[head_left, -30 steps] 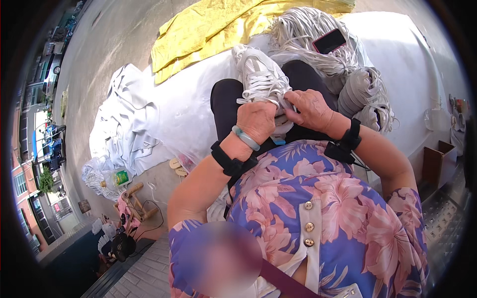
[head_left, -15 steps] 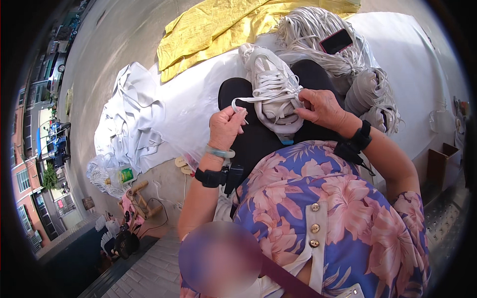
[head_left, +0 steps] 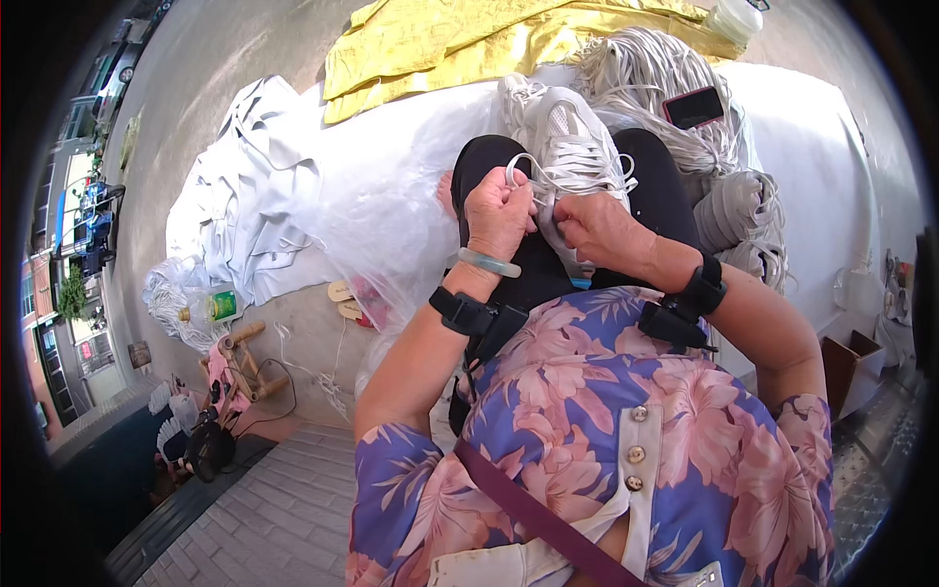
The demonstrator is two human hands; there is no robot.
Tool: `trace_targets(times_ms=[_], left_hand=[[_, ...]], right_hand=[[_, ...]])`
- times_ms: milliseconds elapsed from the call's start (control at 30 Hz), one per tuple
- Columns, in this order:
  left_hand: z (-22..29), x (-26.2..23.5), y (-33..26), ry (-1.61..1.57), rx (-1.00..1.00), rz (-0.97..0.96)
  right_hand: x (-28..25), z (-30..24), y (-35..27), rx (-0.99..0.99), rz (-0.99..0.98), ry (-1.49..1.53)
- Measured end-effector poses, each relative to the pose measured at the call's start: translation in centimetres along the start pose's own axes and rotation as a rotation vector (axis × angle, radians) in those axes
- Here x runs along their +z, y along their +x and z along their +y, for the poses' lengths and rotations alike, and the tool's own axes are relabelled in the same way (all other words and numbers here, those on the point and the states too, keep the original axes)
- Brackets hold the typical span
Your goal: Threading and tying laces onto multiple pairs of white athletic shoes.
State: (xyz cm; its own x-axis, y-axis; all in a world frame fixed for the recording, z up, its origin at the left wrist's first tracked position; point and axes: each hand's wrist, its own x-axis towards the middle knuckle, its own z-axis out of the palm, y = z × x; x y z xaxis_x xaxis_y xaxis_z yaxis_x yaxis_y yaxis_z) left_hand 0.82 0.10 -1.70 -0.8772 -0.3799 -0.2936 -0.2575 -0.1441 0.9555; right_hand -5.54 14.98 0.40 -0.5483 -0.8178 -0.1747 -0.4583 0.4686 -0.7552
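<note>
Bent at the elbows, the left forearm and right forearm converge ahead of the chest. The left hand points forward, its fingers curled in a pinch; the right hand (back upward, knuckles bent) sits just beside it, reaching leftward, though its fingertips are hard to make out.

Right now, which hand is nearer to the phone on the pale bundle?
Right. The right hand is at the shoe, below and left of the phone; the left hand is farther off, left of the shoe.
</note>
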Motion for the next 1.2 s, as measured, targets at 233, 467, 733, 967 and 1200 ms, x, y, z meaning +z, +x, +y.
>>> trace_targets(times_ms=[233, 467, 733, 967, 1200], left_hand=[[-1.1, 0.2, 0.6, -0.022, 0.004, 0.007], [-2.7, 0.3, 0.8, 0.110, 0.187, 0.063], [-1.8, 0.3, 0.8, 0.368, 0.484, 0.124], [-1.4, 0.7, 0.9, 0.382, 0.498, 0.116], [-1.7, 0.3, 1.3, 0.356, 0.434, -0.012]], right_hand=[[0.6, -0.7, 0.6, 0.383, -0.016, 0.499], [1.1, -1.0, 0.3, 0.373, 0.063, 0.502], [1.8, -0.2, 0.0, 0.329, 0.187, 0.537], [1.9, 0.2, 0.0, 0.325, 0.164, 0.605], [1.6, -0.3, 0.3, 0.349, 0.147, 0.620]])
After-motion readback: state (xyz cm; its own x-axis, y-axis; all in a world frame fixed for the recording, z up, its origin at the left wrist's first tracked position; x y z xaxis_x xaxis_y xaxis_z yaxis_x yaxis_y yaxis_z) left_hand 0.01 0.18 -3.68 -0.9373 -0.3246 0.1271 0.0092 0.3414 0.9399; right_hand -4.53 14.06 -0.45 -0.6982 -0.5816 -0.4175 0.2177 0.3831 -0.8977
